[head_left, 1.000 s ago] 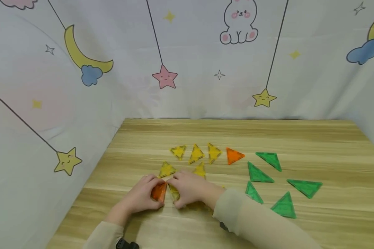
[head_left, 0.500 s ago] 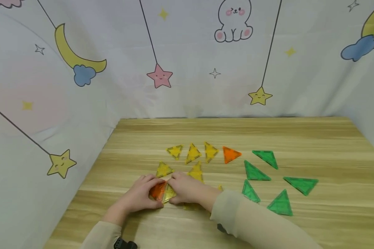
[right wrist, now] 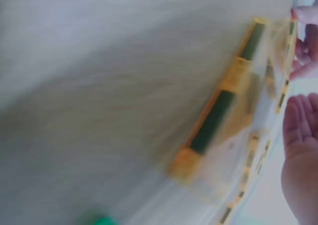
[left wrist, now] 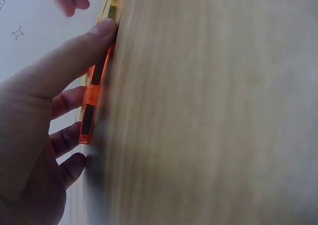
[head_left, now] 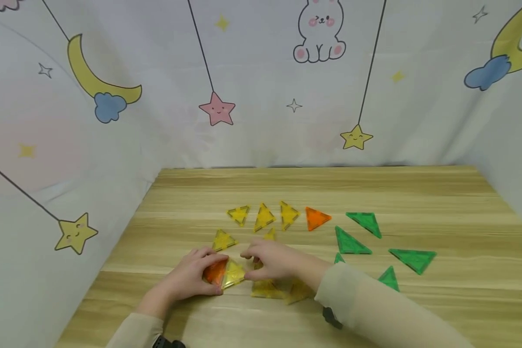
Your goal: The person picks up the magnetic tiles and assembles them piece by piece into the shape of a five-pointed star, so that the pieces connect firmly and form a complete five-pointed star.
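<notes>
My left hand [head_left: 184,278] holds a translucent orange triangular magnetic tile [head_left: 214,273] flat on the table, thumb at its near edge and fingers round its far side. In the left wrist view the thumb tip lies at the end of the orange tile [left wrist: 93,93], near a yellow one. Against the orange tile's right side lies a yellow triangular tile [head_left: 234,275]. My right hand [head_left: 273,258] is just right of that pair, fingers loosely bent and holding nothing. It partly covers a yellow tile [head_left: 269,235]; more yellow tiles [head_left: 266,290] lie below its wrist.
Beyond the hands sit several yellow tiles [head_left: 264,217] and a loose orange tile [head_left: 316,219]. Green triangular tiles [head_left: 351,241] are spread to the right, some partly behind the right sleeve [head_left: 365,299]. A patterned cloth [head_left: 261,135] hangs behind the wooden table [head_left: 417,193].
My right hand has brought the yellow tile against the orange one, let it go and moved off to the right. My left hand keeps its hold on the orange tile.
</notes>
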The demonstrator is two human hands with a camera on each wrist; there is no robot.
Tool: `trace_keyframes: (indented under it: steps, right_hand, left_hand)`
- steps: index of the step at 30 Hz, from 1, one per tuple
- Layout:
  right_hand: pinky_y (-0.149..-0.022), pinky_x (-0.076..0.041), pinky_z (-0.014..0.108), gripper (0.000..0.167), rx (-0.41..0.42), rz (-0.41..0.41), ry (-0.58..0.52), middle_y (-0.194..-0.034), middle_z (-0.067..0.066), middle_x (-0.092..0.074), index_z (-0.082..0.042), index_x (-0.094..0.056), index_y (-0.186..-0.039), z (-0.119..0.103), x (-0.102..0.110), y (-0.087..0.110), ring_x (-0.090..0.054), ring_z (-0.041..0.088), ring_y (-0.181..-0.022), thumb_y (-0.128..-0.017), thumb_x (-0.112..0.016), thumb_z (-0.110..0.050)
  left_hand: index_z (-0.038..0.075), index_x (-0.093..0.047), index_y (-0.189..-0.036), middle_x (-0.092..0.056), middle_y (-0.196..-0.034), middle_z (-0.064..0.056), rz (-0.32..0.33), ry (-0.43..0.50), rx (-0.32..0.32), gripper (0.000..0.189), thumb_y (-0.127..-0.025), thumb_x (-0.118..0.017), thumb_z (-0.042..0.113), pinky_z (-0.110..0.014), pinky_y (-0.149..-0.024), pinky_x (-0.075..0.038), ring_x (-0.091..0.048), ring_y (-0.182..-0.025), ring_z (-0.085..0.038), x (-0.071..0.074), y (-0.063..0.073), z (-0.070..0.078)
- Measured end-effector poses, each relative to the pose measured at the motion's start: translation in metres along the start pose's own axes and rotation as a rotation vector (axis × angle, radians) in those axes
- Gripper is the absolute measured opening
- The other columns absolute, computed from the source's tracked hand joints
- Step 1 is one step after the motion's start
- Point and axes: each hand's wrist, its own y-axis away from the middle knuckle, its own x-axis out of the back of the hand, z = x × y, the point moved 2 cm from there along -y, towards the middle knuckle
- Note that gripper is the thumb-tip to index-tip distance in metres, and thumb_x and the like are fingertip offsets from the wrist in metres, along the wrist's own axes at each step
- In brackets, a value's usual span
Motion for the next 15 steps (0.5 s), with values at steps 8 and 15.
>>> trace_keyframes:
  steps: [8,15]
  right_hand:
    - [-0.076,-0.043,0.019,0.041,0.070,-0.048,-0.071,-0.098,-0.003,-0.058,-0.006,-0.062,-0.122,0.009,-0.003,0.015,-0.052,0.005,-0.083,-0.089,-0.062,-0.030]
    - [-0.077,-0.044,0.019,0.040,0.061,-0.033,-0.115,-0.098,-0.002,-0.061,-0.003,-0.063,-0.119,0.015,0.001,0.025,-0.055,0.003,-0.085,-0.089,-0.063,-0.028]
  left_hand:
    - [0.032,-0.053,-0.133,-0.049,-0.118,0.001,-0.043,-0.018,0.010,0.069,-0.071,-0.073,0.057,-0.050,-0.087,-0.035,-0.043,-0.105,-0.022,0.001,0.000,0.001]
    - [0.032,-0.054,-0.132,-0.049,-0.118,0.002,-0.063,-0.005,0.027,0.068,-0.071,-0.074,0.056,-0.051,-0.089,-0.035,-0.043,-0.105,-0.022,0.003,-0.001,0.002]
